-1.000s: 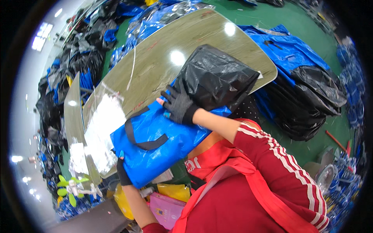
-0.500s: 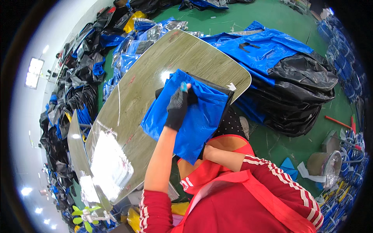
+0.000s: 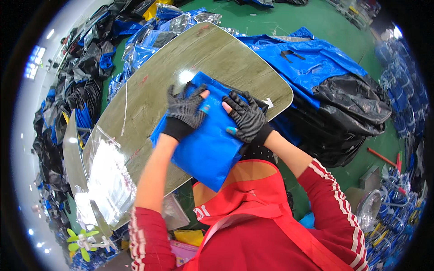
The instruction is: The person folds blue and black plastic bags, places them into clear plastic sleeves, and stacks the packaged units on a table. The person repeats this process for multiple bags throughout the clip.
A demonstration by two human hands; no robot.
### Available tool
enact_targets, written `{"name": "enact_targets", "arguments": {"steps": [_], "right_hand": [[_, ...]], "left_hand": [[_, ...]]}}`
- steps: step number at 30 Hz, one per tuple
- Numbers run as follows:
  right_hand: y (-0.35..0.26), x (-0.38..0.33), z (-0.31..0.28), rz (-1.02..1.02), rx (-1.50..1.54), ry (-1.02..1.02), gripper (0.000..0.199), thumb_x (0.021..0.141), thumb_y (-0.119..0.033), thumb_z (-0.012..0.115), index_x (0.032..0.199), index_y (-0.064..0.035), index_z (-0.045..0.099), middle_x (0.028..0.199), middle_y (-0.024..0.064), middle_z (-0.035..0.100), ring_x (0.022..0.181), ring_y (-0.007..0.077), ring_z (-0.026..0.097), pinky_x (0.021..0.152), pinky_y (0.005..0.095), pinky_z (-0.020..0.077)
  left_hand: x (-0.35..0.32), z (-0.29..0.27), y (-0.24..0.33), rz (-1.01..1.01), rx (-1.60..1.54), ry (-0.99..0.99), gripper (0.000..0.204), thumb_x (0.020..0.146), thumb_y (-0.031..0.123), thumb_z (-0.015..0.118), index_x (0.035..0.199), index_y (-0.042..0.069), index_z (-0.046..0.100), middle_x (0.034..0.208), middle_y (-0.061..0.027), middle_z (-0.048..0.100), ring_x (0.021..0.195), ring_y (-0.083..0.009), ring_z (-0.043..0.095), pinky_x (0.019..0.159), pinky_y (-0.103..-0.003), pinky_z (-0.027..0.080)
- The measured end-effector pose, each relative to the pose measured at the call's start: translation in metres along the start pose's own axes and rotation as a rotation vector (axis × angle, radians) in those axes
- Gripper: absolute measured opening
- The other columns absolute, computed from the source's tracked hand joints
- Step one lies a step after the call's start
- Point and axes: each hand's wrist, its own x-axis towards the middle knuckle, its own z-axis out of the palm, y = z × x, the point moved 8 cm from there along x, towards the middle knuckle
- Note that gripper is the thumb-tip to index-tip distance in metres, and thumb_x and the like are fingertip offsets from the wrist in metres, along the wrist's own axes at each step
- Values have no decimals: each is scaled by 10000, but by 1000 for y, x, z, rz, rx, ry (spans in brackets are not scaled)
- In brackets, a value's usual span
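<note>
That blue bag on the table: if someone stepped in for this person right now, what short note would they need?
Left hand: gloved, palm flat on the blue bag.
Right hand: gloved, pressing the bag's right side; neither hand grips.
The bag lies folded at the table near edge, its lower corner hanging over.
Clear plastic sleeves sit at the table's left end.
Done: bag folded flat.
Left, probably: smoothing it and moving it on.
</note>
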Motion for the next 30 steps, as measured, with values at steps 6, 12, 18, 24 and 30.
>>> {"name": "enact_targets", "arguments": {"steps": [6,12,18,24,30], "right_hand": [[22,-72,31,-371,219,-106,964,669,-610,668,1425,-101,353,1388,206,448,1337,401,376,1076,695,139],[21,-94,5,-574,249,-209,922,643,-292,802,1429,-173,335,1322,238,505,1286,397,448,1090,668,161],[17,-68,-20,-536,261,-190,626,735,-135,729,1320,-166,507,1270,213,553,1262,350,488,1086,585,259],[33,-52,-2,543,1088,-2,411,903,-293,663,1186,-4,596,1141,97,650,1025,181,605,917,354,485],[-5,-32,53,691,1366,-332,501,849,-278,722,1243,-19,553,1087,89,648,939,165,610,846,317,500]], "left_hand": [[-29,49,-42,-171,-1033,-276,461,912,317,576,1340,154,529,1433,-102,458,1305,-310,432,1093,-387,322],[-113,47,-16,-354,-1529,-225,431,942,339,559,1309,114,569,1413,-105,489,1306,-246,443,1075,-351,343],[-154,32,1,-311,-1262,-57,449,958,244,525,1382,105,482,1433,-105,457,1301,-217,434,1087,-328,320],[-207,-10,26,-257,-2159,418,578,980,370,491,1455,76,342,1469,-102,400,1330,-236,402,1117,-377,304],[-262,19,45,-1156,-1016,430,494,999,373,417,1408,98,387,1207,-234,591,1057,-359,607,867,-412,484]]}}
